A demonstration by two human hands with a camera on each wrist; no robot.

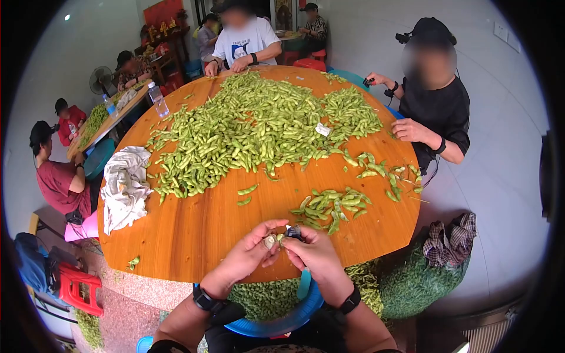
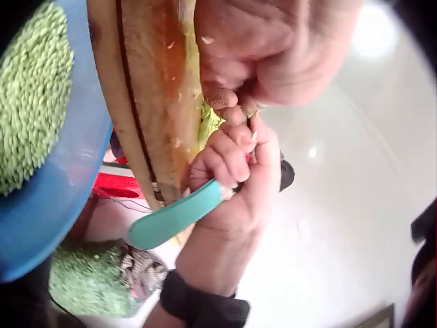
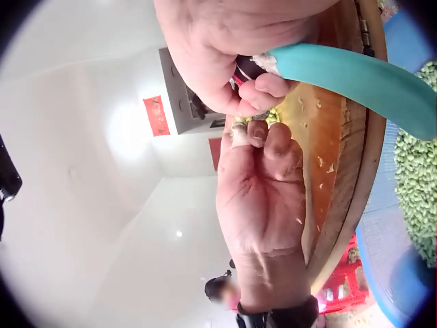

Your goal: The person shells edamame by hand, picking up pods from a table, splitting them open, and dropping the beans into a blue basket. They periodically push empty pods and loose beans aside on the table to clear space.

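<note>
Over the near table edge, my left hand (image 1: 250, 252) and right hand (image 1: 318, 254) meet at the fingertips. Thumb and fingers of the left pinch a small pale green soybean pod (image 1: 280, 237), mostly hidden by fingers; the left thumb wears a whitish cover (image 3: 239, 134). Curled right fingers grip a tool with a curved teal handle (image 3: 355, 82), which sticks out below the palm; its working end is hidden in the hand. Below the hands sits a blue basin (image 1: 315, 306) of shelled green beans (image 2: 31, 102). A small pile of pods (image 1: 332, 206) lies just beyond the hands.
A large heap of pods (image 1: 247, 123) covers the middle of the round wooden table (image 1: 194, 235). A white cloth (image 1: 125, 187) and a water bottle (image 1: 158, 100) stand at left. One person (image 1: 435, 100) sits at right, another opposite. A full green mesh sack (image 1: 421, 285) stands at lower right.
</note>
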